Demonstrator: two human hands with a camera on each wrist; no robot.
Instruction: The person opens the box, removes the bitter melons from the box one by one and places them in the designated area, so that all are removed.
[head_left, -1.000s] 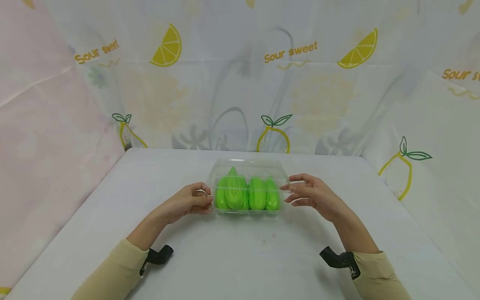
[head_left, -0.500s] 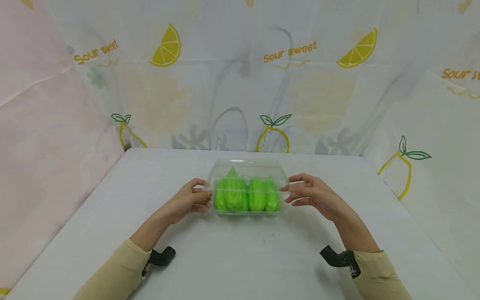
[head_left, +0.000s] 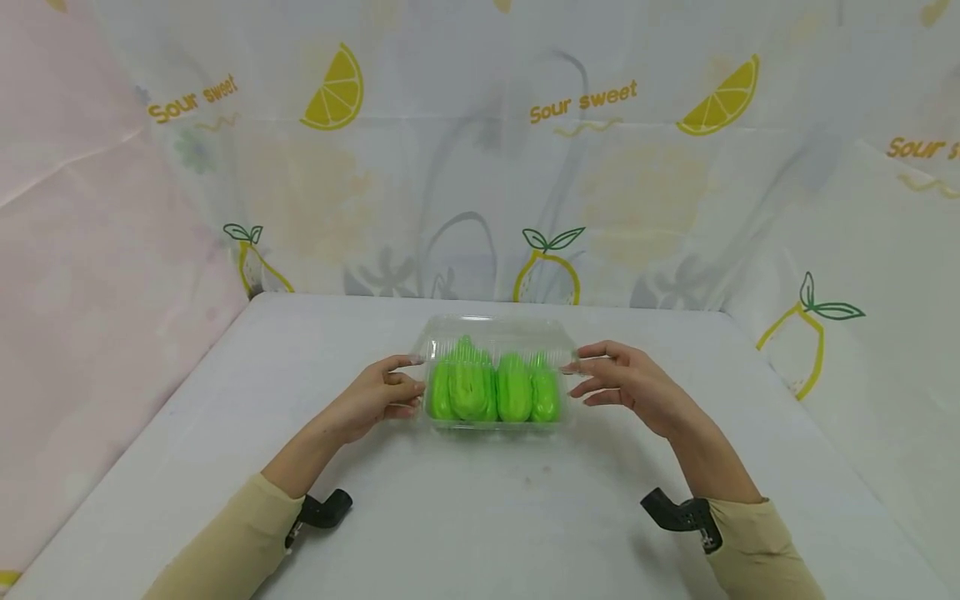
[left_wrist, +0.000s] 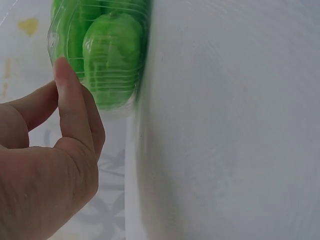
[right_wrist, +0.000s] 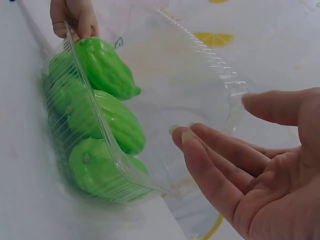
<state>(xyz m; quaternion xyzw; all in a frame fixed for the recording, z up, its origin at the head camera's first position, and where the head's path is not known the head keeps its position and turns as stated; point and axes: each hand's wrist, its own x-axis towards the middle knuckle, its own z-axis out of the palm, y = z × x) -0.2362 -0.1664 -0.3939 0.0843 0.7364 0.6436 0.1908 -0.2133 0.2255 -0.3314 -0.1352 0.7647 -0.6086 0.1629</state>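
Observation:
A clear plastic clamshell box (head_left: 495, 425) stands near the middle of the white table, its lid (head_left: 495, 333) raised and tilted back. Inside are several bright green, ridged, oval pieces with pointed tips (right_wrist: 107, 67), like fruit or gourds. At the box's left end, my left hand (head_left: 371, 400) pinches the edge between thumb and fingers. My right hand (head_left: 637, 383) is by the right end, with its fingers spread and fairly straight. In the right wrist view its uppermost digit meets the lid's corner, while the other fingertips are beside the clear wall; exact contact is hard to see.
The white table (head_left: 480, 517) runs back to a patterned cloth (head_left: 465, 183) printed with lemons and lettering, which also rises on both sides. A black wrist camera (head_left: 326, 510) sits at the left sleeve, and another black wrist camera (head_left: 678, 512) at the right.
The lid's front edge has risen slightly. My left hand first shifted a little at the box's edge, and the right fingers have moved slightly upward. The box and green pieces stay in place.

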